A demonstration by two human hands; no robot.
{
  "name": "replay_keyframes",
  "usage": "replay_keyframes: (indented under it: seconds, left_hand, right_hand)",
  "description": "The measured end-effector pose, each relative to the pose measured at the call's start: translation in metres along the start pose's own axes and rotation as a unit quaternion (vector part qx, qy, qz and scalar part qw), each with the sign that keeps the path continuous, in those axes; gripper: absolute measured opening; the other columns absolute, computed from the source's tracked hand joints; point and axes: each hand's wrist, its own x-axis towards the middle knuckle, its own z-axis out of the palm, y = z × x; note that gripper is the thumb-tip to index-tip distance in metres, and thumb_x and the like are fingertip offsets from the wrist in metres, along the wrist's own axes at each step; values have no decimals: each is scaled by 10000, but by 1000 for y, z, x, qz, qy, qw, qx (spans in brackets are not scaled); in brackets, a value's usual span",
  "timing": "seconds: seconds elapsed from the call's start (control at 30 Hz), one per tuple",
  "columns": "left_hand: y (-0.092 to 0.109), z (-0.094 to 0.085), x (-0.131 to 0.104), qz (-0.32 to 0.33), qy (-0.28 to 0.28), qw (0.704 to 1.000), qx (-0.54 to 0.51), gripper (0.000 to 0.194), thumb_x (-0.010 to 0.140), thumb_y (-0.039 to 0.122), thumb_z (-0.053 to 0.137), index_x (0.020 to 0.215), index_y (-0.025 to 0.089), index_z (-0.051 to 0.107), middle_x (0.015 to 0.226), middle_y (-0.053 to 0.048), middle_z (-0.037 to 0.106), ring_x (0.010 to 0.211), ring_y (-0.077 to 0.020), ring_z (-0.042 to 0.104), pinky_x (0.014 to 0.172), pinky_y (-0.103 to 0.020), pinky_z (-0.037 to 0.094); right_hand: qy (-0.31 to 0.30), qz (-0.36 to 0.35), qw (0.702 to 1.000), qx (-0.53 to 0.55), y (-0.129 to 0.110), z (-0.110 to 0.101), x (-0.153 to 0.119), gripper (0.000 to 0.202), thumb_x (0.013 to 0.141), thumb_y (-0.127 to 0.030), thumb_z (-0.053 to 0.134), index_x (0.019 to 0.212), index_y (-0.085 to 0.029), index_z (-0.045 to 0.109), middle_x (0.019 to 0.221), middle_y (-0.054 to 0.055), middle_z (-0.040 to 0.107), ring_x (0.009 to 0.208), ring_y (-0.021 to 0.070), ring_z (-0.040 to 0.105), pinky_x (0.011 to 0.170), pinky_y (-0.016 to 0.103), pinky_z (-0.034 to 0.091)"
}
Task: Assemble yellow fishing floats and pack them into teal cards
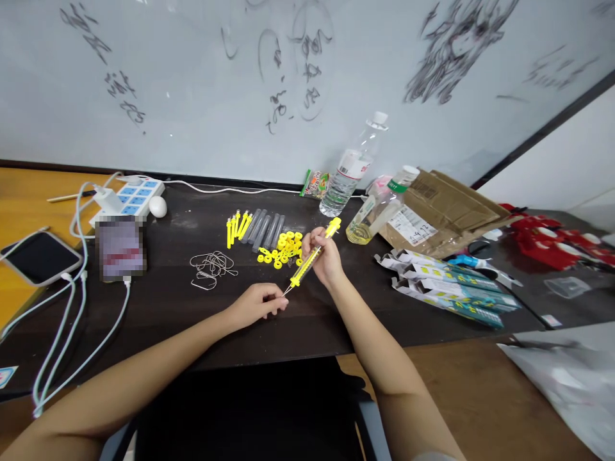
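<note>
My right hand (324, 256) is closed around a yellow-ended clear tube (307, 264), which slants down to the left. Thin metal wire prongs (287, 291) stick out of the tube's lower end. My left hand (261, 304) pinches near the tips of these prongs, low over the dark table (182, 320). Just beyond my hands lie yellow rings (283, 250), clear tubes (263, 229) and yellow rods (239, 227). A tangle of bent metal wires (214, 266) sits left of them.
At the back stand a water bottle (348, 168) and a bottle with yellow liquid (379, 208). Flat printed boxes (446, 288) and a cardboard package (432, 214) lie right. To the left are a power strip (139, 197), a phone (41, 257), another device (120, 248) and white cables.
</note>
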Motion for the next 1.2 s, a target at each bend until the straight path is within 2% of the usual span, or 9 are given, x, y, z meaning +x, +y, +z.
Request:
replay_keyframes:
  seconds: [0.1,0.27,0.43,0.57,0.7,0.8,1.0,1.2]
  left_hand:
    - [0,0,0,-9,-21,999,-44,343,864,421,508,838,115,659,744,-41,611,578,-91,537,446,-178,418]
    - [10,-2,-3,-8,-65,998,-20,326,886,394,487,988,147,673,764,-35,641,565,-80,537,453,-166,404]
    - [12,-3,-4,12,-55,998,40,300,885,343,503,1008,153,701,718,-28,658,545,-75,543,535,-184,430]
    - [9,-4,-5,56,-77,993,72,265,864,321,544,982,162,719,841,-57,693,611,-93,589,574,-192,455]
    - [10,-4,-5,58,-99,990,77,261,866,332,546,956,162,723,762,-38,683,538,-74,551,542,-178,433]
    - [11,-5,-5,47,-88,992,72,297,885,362,515,977,166,718,679,-20,664,503,-69,527,508,-166,414]
    - [10,-6,-4,59,-79,991,93,297,888,354,514,974,160,723,666,-21,670,508,-68,530,535,-166,412]
    - [11,-5,-5,55,-106,989,82,296,880,357,523,974,158,722,614,-8,647,488,-69,528,516,-161,399]
  right_hand:
    - [24,7,1000,-13,-5,-8,6,216,729,-370,525,694,-235,359,490,-62,460,391,94,368,346,191,288]
    - [82,-3,997,7,-14,-23,14,280,712,-374,533,641,-233,301,452,-74,419,355,83,318,321,192,248]
    - [56,26,998,-5,-1,-12,10,289,710,-410,544,649,-232,324,456,-75,428,345,77,327,310,187,227]
    - [28,55,998,-11,10,-2,6,291,688,-424,564,651,-233,348,459,-71,433,346,80,342,303,187,213]
    - [42,30,999,-4,1,-9,8,295,706,-410,549,644,-234,320,449,-80,409,349,79,325,317,183,246]
    - [52,14,999,-3,-4,-12,9,312,731,-412,535,644,-233,294,457,-84,397,351,75,317,323,178,251]
    - [19,43,999,5,6,-6,7,263,733,-387,527,663,-234,324,460,-79,420,353,79,331,327,190,272]
    - [45,9,999,12,-7,-17,12,301,745,-394,536,660,-229,299,469,-84,403,354,69,335,332,179,252]
